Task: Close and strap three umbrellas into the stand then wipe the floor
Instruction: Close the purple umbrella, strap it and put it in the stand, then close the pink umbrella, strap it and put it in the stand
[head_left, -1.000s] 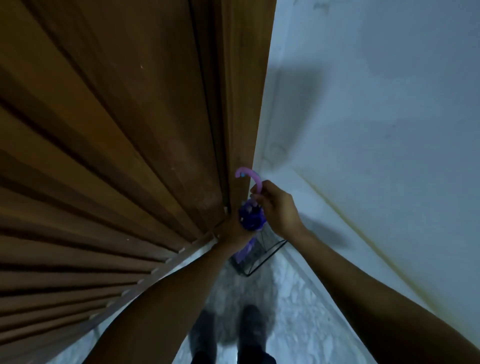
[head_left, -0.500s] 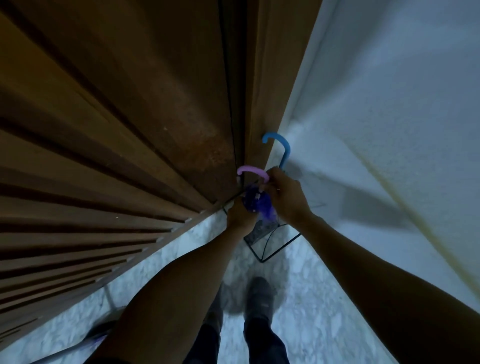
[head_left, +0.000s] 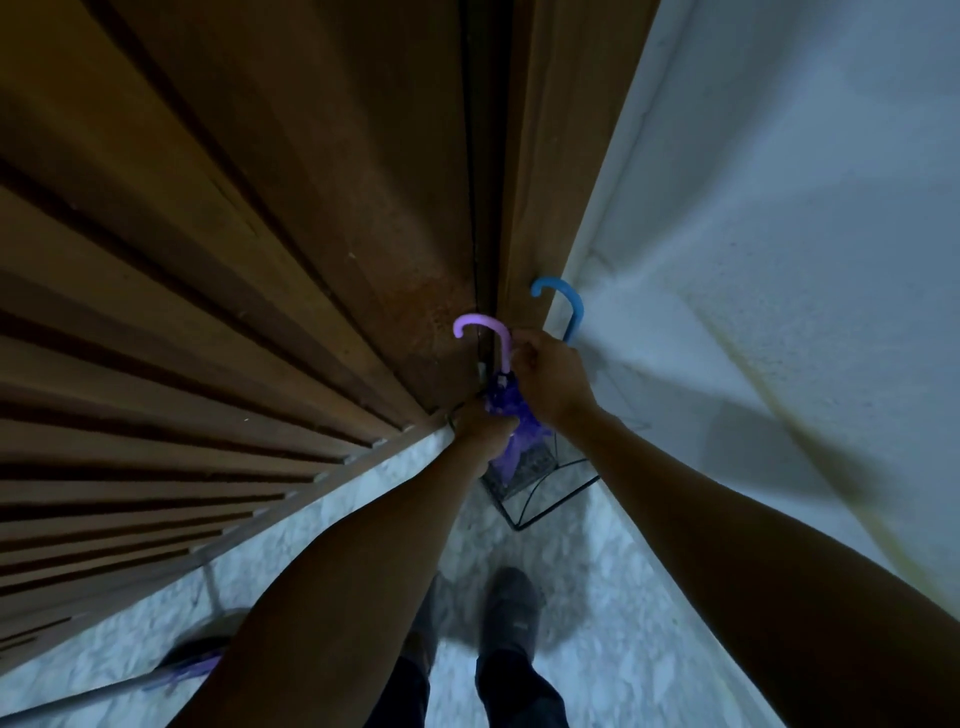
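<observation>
Head view, entry: left hand (head_left: 483, 423), grip curled round the folded canopy of the purple umbrella (head_left: 506, 410), holding it low against the fabric; exact finger spread partly hidden by the cloth. Right hand (head_left: 550, 382), grip pinched closed on the umbrella just beneath its pink crook handle (head_left: 483, 332), fingertips bunched at the shaft. Purple umbrella: closed, near upright, its lower end down inside the black wire stand (head_left: 540, 488), which sits on the pale marbled floor (head_left: 597, 597) in the corner between the slatted wooden door (head_left: 234, 312) and the white wall (head_left: 779, 260). Blue umbrella handle (head_left: 563, 306): hooked top showing beyond the right hand, beside the wall; its body hidden, so whether it is in the stand cannot be told. Change against half a second ago: both hands remain on the purple umbrella in much the same hold; the pink handle sits slightly higher and further left of the blue one; more floor shows at lower left. Against one second ago: the blue handle has come into sight. Count: crook handles, two (one pink, one blue); stand, one; hands, two; shoes (head_left: 511, 603), two; a long pale pole with purple fabric (head_left: 182, 673) on the floor at lower left, one, kind unclear
</observation>
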